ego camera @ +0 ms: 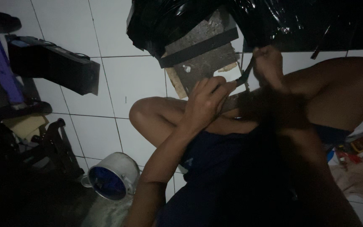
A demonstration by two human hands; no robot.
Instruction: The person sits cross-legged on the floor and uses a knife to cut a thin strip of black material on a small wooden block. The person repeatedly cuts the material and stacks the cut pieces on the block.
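Dark shorts (232, 176) sitting closest, person on floor tiles (135, 80). Left hand (206, 103) and right hand (267, 63) both pinching black strip (245, 75), fingers closed, beside grey board (204, 54) in black plastic (169, 21). Strip maybe slipping or snapping if pulling too hard. Dim light making aim tricky.

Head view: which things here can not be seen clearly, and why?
- Thin dark strip between the left hand and right hand: too dim and blurred to tell its kind, or either grip.
- Black plastic-wrapped object: cut off by the top edge.
- Small items at the right: too small and dark to identify.
- Round can: contents hidden in shadow.
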